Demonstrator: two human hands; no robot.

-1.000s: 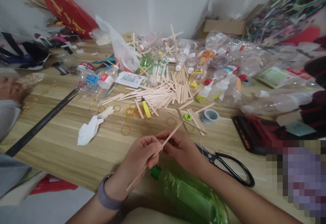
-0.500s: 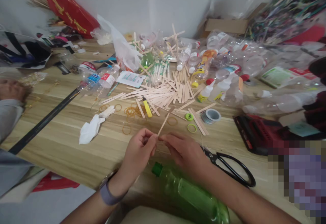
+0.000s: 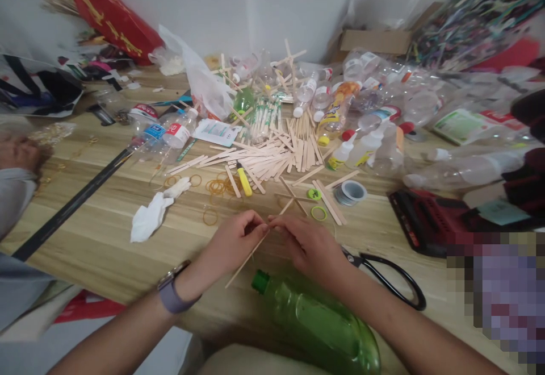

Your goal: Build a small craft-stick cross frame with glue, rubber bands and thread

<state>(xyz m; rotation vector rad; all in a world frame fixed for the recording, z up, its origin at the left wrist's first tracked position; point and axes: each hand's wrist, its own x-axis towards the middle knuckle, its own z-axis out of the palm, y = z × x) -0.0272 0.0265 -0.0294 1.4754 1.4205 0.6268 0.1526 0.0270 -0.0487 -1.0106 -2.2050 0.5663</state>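
We've got a thin wooden stick (image 3: 241, 265) pinched in our left hand (image 3: 233, 241), slanting over the table (image 3: 106, 267) with its lower end poking out below our thumb. Our right hand (image 3: 313, 244) has its fingers bent right up beside the left fingertips, but honestly we can't say whether that grip has hold of anything, since the fingertips are mostly hidden. A green bottle (image 3: 319, 324) lies on its side under our right forearm, and black scissors (image 3: 361, 261) sit just past that. Beyond our hands there's a yellow-handled tool (image 3: 244, 183) near some rubber bands (image 3: 217, 186).
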